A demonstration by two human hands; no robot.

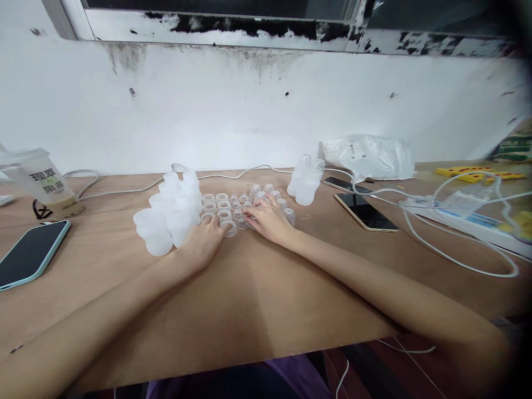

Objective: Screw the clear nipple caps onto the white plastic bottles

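Note:
My left hand [204, 239] rests on the table with its fingers bent down at the front of the clear plastic screw rings [224, 214], which stand in short rows. Its fingertips close on a front ring, partly hidden under them. My right hand [270, 220] reaches over the small clear bottle nipples [236, 205], thumb and index finger pinching at one of them. Under and behind that hand lie several clear domed caps [288, 215]. Left of the rings stands a cluster of frosted white bottles [177, 208]. Further right, a few capped bottles [305, 180] stand together.
At left are a drink cup [45, 183] and a phone [33, 252]. On the right lie a phone [366, 211], a darker phone [347, 184], a power strip [469, 219] with looping white cables and a plastic bag [368, 157]. The wall [199, 116] borders the table's back.

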